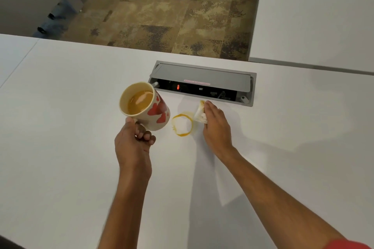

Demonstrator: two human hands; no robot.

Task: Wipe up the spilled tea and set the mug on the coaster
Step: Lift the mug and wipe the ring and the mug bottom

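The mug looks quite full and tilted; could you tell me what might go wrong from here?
The mug, gripped in the left hand, tilts with tea near its rim, so more could spill. The tea ring lies close to the open power box; the right hand wiping with the tissue might push liquid toward it.

1. The worktop (60,147) is bare on the left and near side, so hands can pass there.
2. The grey power box (202,83) blocks the far side, just behind the tea ring (182,125).
3. The mug (144,105) and the tissue (200,114) stand on either side of the ring.
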